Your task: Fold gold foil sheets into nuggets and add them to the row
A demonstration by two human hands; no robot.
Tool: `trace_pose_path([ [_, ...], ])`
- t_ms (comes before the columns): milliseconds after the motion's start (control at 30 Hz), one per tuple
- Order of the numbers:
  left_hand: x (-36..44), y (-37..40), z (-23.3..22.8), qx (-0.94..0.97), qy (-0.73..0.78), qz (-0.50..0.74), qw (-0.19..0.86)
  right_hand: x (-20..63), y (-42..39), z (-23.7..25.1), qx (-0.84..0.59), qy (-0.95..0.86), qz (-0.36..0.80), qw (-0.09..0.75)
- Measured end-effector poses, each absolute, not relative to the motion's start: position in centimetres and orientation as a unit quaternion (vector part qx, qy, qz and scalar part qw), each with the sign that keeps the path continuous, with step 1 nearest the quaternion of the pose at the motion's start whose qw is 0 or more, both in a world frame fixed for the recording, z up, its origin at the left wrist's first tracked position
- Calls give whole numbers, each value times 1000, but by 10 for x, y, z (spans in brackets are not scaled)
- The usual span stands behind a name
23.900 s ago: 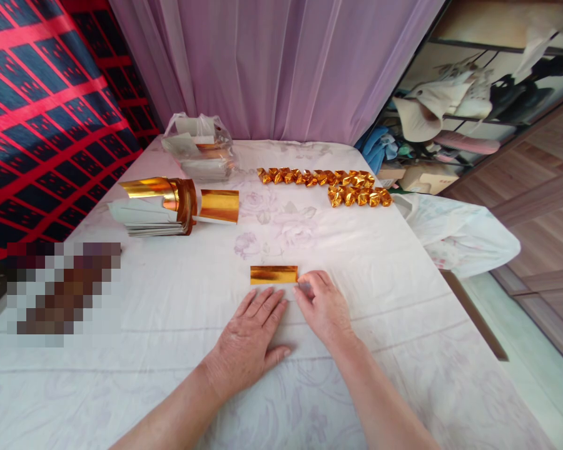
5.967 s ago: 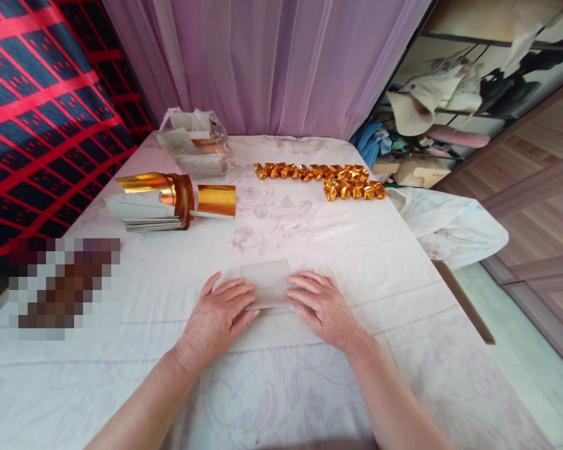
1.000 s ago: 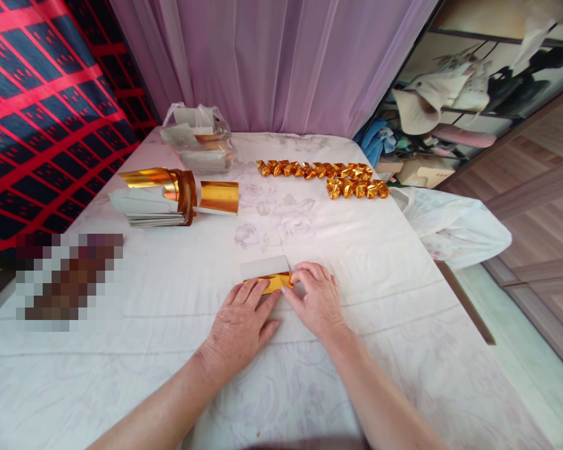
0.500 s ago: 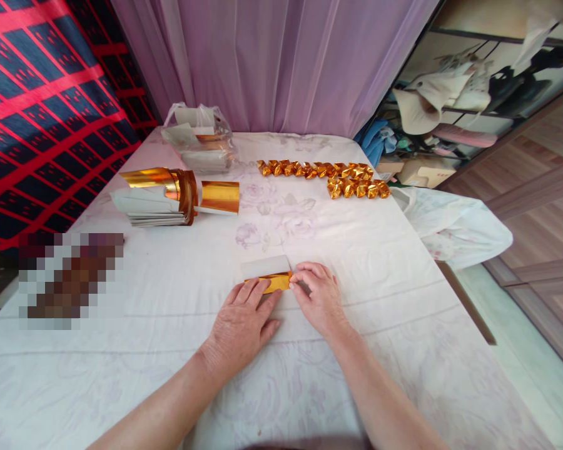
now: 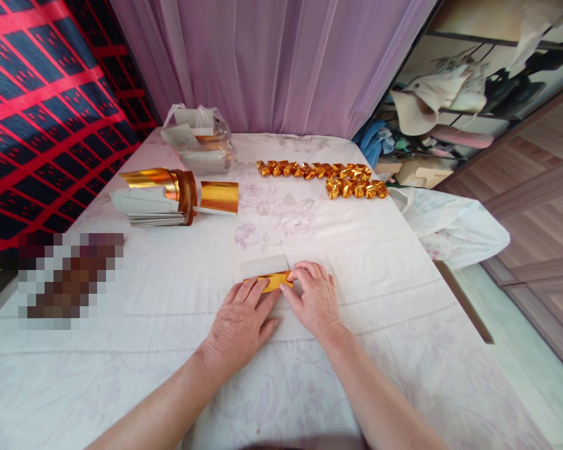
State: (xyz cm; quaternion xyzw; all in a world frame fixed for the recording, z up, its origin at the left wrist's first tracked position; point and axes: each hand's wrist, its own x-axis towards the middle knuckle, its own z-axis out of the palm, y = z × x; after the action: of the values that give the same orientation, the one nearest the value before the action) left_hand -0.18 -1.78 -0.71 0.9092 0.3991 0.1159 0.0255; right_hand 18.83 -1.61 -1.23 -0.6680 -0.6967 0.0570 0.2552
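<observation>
A sheet of gold foil paper point(image 5: 273, 282) lies in front of me, partly folded, with its pale back point(image 5: 263, 265) showing along the far side. My left hand point(image 5: 239, 322) rests flat on the near left part of the sheet, fingers stretched out and a little apart. At the right end, my right hand point(image 5: 315, 300) pinches the foil's edge between thumb and index finger, the other fingers curled. The left fingertips cover part of the near edge.
Folded gold foil pieces point(image 5: 316, 170) stand in two rows farther back. A stack of foil sheets point(image 5: 157, 203), one loose gold sheet point(image 5: 219, 197) and a plastic bag of paper point(image 5: 201, 140) are at the back left. Shelves with a cap point(image 5: 417, 109) rise at the right.
My right thumb and index finger have shifted slightly left and nearer along the foil's right end. My left hand stays in place.
</observation>
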Motion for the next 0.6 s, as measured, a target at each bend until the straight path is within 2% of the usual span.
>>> trace_pose_path([
  [300, -2, -18, -8, 907, 404, 117, 28, 191, -16, -15, -661, -702, 57, 259],
  [600, -2, -18, -6, 909, 400, 115, 32, 189, -18, -13, -653, -725, 15, 217],
])
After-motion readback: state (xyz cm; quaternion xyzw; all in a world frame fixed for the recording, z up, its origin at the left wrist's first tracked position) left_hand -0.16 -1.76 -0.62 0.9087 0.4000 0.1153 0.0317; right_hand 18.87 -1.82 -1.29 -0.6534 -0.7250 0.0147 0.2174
